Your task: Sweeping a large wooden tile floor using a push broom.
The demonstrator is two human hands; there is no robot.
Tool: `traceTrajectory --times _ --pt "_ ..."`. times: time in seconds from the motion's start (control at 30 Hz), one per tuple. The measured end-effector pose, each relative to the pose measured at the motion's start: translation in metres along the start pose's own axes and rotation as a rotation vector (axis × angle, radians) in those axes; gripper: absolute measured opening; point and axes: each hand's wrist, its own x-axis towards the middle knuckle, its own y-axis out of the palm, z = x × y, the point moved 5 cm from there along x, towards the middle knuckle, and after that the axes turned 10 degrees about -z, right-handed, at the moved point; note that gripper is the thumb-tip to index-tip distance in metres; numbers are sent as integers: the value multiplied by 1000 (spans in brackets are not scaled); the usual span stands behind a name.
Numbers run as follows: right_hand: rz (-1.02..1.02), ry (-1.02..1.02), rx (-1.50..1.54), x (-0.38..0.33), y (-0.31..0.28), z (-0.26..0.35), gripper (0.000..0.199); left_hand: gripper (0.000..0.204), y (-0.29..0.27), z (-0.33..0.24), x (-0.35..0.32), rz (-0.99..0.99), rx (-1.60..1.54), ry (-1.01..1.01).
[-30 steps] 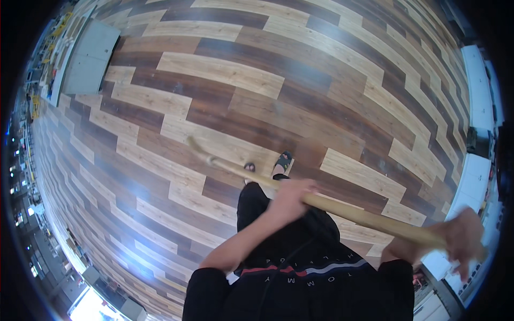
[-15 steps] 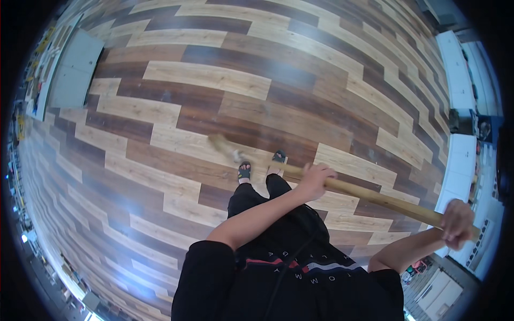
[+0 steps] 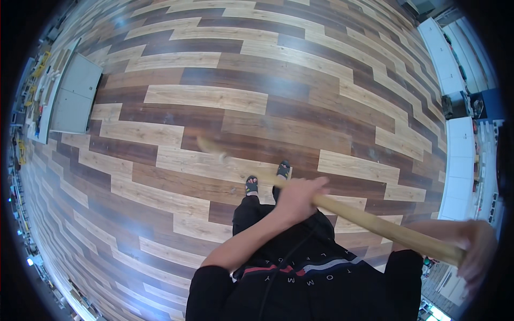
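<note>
A long pale wooden pole [image 3: 375, 222], which looks like a broom handle, slants from beyond my feet back to my right side. My left hand [image 3: 300, 199] is wrapped round its middle, in front of my thighs. Around its near end, at the far right, closes my right hand [image 3: 477, 249], smeared by motion. Just past my sandalled feet [image 3: 251, 185], the far end has a tan head [image 3: 209, 147] with a whitish patch, low over the floor or on it. Blur hides whether it touches and how its bristles look.
Wood-plank flooring [image 3: 257, 99] in light and dark strips spreads all around. A white cabinet [image 3: 75, 104] with things on top stands at the left. White cabinets [image 3: 459, 166] line the right side, with a dark box [image 3: 455, 106] between them.
The tan head has swung a little left. My right hand has moved lower and farther right with the pole's near end. My left hand has shifted slightly down and left, still gripping.
</note>
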Motion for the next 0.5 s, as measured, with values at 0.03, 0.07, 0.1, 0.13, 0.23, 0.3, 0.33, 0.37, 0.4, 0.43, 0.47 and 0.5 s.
traceTrajectory --times 0.03,0.07,0.1,0.13,0.23,0.3,0.33,0.37,0.4,0.43,0.47,0.5 --pt "-62 9 33 0 -7 -29 14 24 -14 23 -16 -21 -16 -122" --pt "-190 25 51 1 -8 -77 13 23 -25 48 -34 -39 -35 -244" --pt "-346 61 65 3 -6 -129 13 19 -43 69 -49 -105 36 -351" --pt "-507 132 58 11 3 -186 13 15 -44 119 -78 -174 87 -326" --pt "-741 392 136 31 49 -335 15 18 -72 253 -179 -276 222 -624" --pt "-726 600 230 35 84 -378 6 20 -83 299 -213 -276 303 -599" --pt "-731 596 234 27 87 -381 6 22 -82 314 -220 -263 371 -574" --pt "-810 663 166 10 85 -381 5 22 -74 326 -218 -260 375 -580" --pt "-883 730 100 -6 84 -377 6 23 -61 332 -204 -244 329 -505" --pt "-929 717 74 -21 78 -369 6 24 -49 335 -184 -231 282 -427" --pt "-984 713 32 -42 70 -355 8 28 -30 331 -152 -140 305 -383" --pt "-1098 733 -35 -67 64 -336 8 33 -8 317 -117 -45 325 -335"
